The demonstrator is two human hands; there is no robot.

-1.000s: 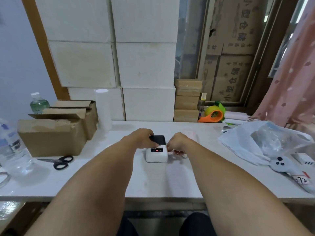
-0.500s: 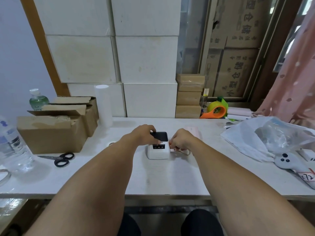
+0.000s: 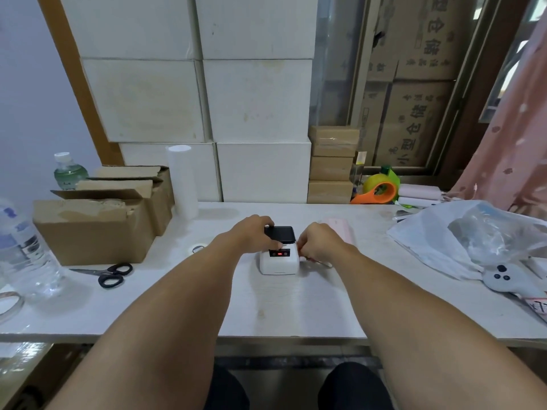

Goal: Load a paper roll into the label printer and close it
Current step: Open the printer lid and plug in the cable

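Label printer (image 3: 278, 260) mid-table, black lid (image 3: 280, 234) raised at the far end. Left hand (image 3: 254, 234) gripping the lid's left edge; right hand (image 3: 316, 243) curled against the right flank, pinch hidden.

Bare forearms, sleeveless; dark trousers (image 3: 352, 386).

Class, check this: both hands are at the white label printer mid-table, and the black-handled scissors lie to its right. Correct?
Not quite. The head view shows the scissors left of the label printer, by the cardboard box. Both hands, left and right, are at the printer.
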